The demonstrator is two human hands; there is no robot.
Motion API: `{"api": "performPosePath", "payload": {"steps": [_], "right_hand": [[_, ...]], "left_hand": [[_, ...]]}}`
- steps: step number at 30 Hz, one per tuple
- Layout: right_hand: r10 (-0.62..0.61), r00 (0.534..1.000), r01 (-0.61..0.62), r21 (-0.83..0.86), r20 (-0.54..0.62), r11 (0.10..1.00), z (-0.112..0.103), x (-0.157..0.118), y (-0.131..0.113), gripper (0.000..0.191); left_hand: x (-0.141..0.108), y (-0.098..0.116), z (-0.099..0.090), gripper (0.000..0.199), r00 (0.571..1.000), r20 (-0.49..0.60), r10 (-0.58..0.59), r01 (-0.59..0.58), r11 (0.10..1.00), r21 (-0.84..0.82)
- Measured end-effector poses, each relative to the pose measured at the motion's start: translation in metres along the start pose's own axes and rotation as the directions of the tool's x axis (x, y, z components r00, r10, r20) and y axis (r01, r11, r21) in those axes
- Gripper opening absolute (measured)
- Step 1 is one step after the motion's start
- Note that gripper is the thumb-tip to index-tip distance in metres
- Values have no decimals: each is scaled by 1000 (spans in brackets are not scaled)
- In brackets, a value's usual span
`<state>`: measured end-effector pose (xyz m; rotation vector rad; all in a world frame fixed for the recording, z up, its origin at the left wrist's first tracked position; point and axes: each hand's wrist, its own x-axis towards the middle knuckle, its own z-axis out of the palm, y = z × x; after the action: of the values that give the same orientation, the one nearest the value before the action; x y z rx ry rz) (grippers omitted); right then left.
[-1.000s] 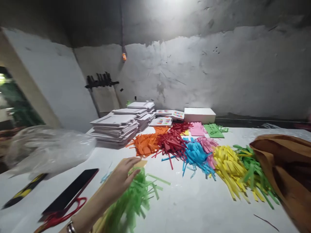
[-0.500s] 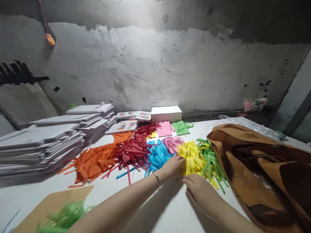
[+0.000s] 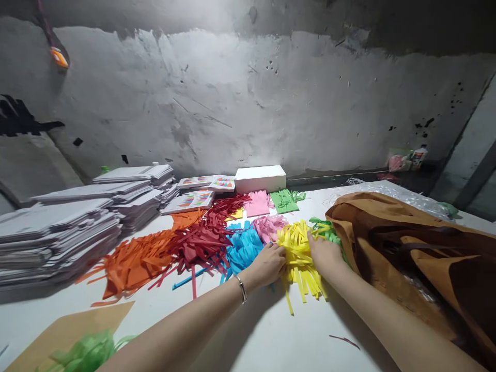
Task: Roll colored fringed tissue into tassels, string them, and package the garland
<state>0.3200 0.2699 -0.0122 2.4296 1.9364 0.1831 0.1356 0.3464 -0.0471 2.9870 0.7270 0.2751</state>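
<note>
A pile of yellow strips (image 3: 300, 248) lies on the white table between my hands. My left hand (image 3: 271, 262), with a silver bracelet at the wrist, is closed at the pile's left edge, its fingers curled against the yellow strips. On the pile's right side is my right hand (image 3: 323, 253), fingers closed around the strips there. Blue strips (image 3: 244, 249) and pink strips (image 3: 268, 227) lie just left of the yellow ones. Green strips (image 3: 327, 230) are partly hidden behind my right hand.
Dark red strips (image 3: 201, 237) and orange strips (image 3: 137, 261) spread leftward. Stacked white cardboard (image 3: 58, 232) stands far left, a white box (image 3: 260, 179) at the back. Brown fabric (image 3: 387, 268) covers the right side. Tan paper (image 3: 77, 325) and green strips (image 3: 87, 351) lie front left.
My right hand has moved from the front of the yellow pile up to its right side. Yellow strips now hang toward the front. The view has shifted slightly.
</note>
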Motion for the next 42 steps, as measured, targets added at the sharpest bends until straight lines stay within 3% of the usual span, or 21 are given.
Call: {"api": "performPosePath", "payload": {"steps": [3, 5, 10, 12, 14, 19, 22, 25, 27, 30, 33, 37, 40, 42], "right_hand": [[79, 993, -78, 22, -90, 997, -18, 13, 10, 39], [62, 985, -53, 60, -160, 997, -28, 8, 10, 39], [-214, 938, 268, 181, -271, 946, -39, -14, -12, 39], [-292, 922, 353, 239, -255, 905, -39, -11, -15, 38], [-307, 931, 356, 301, -198, 885, -40, 0, -6, 33], [-324, 946, 284, 431, 21, 856, -58, 35, 54, 28], [-230, 973, 206, 458, -2, 865, -77, 42, 78, 29], [-125, 971, 209, 473, -202, 856, -96, 35, 76, 37], [-168, 943, 294, 479, -288, 827, -107, 28, 65, 45], [-323, 923, 384, 474, -208, 792, -117, 28, 49, 33], [-363, 926, 369, 445, -102, 816, -125, 44, 44, 25], [-262, 929, 352, 407, -261, 843, -145, 63, 48, 23], [-174, 887, 355, 388, -428, 851, -158, 59, 52, 56], [-179, 861, 381, 370, -475, 848, -160, 51, 54, 62]], "left_hand": [[5, -3, -8, 16, 997, -64, -33, 32, 999, -12], [10, -6, -17, 22, 989, -124, -81, 77, 996, -39], [32, -12, -45, 21, 978, -183, -103, 71, 982, -177], [39, -12, -55, 20, 979, -180, -93, 46, 968, -249], [42, -12, -65, 19, 978, -180, -106, 43, 945, -325], [42, -21, -88, 20, 959, -180, -218, 88, 835, -544], [43, -30, -101, 20, 942, -182, -284, 99, 748, -656], [43, -33, -114, 22, 941, -165, -295, 90, 688, -720], [43, -30, -121, 22, 957, -124, -261, 87, 671, -737], [46, -22, -131, 22, 977, -48, -206, 108, 680, -726], [57, -15, -143, 16, 977, -16, -214, 147, 723, -675], [78, -10, -166, 19, 951, -120, -284, 145, 754, -641], [83, -9, -180, 19, 949, -132, -286, 140, 758, -637], [81, -7, -184, 20, 955, -122, -271, 133, 756, -641]]}}
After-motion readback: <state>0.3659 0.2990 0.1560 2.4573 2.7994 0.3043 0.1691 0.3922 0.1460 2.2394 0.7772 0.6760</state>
